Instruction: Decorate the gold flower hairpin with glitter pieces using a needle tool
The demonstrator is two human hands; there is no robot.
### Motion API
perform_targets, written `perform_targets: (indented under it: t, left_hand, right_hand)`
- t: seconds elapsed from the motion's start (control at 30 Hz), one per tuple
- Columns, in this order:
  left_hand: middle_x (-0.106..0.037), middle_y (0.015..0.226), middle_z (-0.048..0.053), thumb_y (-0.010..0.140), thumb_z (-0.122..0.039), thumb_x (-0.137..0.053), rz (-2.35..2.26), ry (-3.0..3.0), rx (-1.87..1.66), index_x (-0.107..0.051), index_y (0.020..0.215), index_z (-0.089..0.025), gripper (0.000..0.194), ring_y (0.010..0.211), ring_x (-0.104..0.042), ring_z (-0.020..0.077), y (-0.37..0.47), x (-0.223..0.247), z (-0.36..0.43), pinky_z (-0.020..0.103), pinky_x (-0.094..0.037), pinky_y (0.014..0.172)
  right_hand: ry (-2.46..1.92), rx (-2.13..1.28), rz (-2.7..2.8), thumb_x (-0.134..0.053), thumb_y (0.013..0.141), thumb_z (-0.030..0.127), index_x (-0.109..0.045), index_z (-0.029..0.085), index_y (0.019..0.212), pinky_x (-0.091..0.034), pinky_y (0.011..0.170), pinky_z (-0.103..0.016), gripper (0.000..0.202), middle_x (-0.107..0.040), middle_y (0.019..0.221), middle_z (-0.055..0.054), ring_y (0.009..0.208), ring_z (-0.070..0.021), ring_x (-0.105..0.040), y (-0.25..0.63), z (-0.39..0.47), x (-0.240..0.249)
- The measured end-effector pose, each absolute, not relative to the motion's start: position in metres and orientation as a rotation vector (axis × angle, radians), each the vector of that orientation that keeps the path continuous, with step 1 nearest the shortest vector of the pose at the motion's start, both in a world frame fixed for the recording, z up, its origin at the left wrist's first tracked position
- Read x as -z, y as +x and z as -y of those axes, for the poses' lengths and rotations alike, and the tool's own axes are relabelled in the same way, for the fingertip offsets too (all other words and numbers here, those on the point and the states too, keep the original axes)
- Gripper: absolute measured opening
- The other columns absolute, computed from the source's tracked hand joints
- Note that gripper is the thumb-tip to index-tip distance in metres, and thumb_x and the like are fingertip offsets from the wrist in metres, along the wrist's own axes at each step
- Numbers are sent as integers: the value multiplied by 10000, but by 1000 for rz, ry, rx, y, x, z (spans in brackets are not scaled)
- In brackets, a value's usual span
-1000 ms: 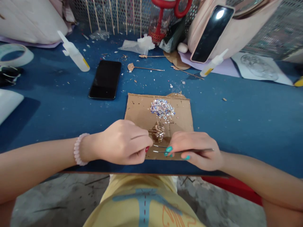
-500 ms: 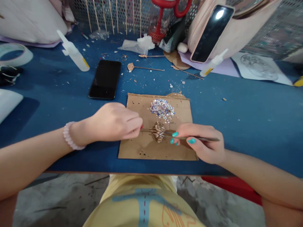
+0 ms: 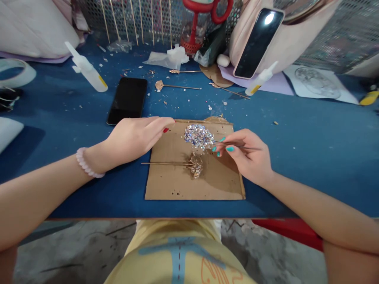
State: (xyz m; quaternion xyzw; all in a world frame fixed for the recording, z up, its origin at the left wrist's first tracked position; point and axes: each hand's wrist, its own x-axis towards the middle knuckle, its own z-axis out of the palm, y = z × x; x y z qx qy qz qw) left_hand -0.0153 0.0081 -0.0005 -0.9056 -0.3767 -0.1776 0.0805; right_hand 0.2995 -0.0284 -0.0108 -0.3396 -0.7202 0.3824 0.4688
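The right hand (image 3: 251, 157) grasps a pair of tweezers (image 3: 245, 147) between thumb and fingers, with the tips at the right side of a pile of shiny chips (image 3: 197, 135). The pile lies on the upper part of a piece of cardboard (image 3: 166, 185) on the blue table (image 3: 310, 146). The left hand (image 3: 134, 136) is released, its fingers stretched out together over the upper left corner of the cardboard, with nothing seen in its grip; a beaded bracelet (image 3: 89, 162) circles that wrist

Just below the pile, a hairpin (image 3: 196, 165) lies loose on the cardboard, its chip-covered head near the middle and its thin stem pointing left past the edge. A black phone (image 3: 127, 98) lies just behind the left hand. Farther back are a flat-headed pin (image 3: 177, 86) and a glue bottle (image 3: 89, 73), tilted to the left
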Motion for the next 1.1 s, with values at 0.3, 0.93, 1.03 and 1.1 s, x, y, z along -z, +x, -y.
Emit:
perform_targets:
  t: [0.3, 0.93, 1.03, 1.1]
  left_hand:
    - [-672, 1334, 149, 1036, -202, -405, 1070, -2797, 577, -572, 1422, -148, 424, 1212, -659, 290, -14, 0, -12, 463, -580, 1017]
    - [-660, 1392, 155, 1053, -324, -419, 1010, -2994, 536, -681, 1287, -140, 396, 1314, -600, 306, -14, 11, -19, 526, -511, 1134]
    - [-671, 1371, 149, 1052, -315, -417, 1006, -2995, 539, -684, 1280, -136, 394, 1303, -599, 304, -13, 11, -19, 523, -503, 1142]
    - [-676, 1362, 149, 1048, -307, -421, 1002, -2995, 551, -691, 1268, -130, 391, 1293, -600, 304, -12, 11, -18, 522, -503, 1139]
  right_hand:
    - [-960, -698, 1844, -624, 1021, 439, -645, 206, 901, -501, 571, -222, 263, -642, 718, 28, 607, -84, -631, 306, 14, 17]
    - [-997, -494, 2034, -556, 1048, 385, -656, 210, 918, -499, 631, -246, 240, -689, 777, 10, 667, -105, -654, 307, 6, 14]
    - [-921, -428, 2061, -578, 1039, 329, -680, 218, 928, -547, 747, -274, 187, -739, 859, -11, 802, -135, -702, 307, 3, 15]
    - [-903, -434, 2059, -585, 1036, 311, -690, 219, 949, -571, 825, -300, 164, -772, 937, -27, 898, -154, -733, 307, 3, 15]
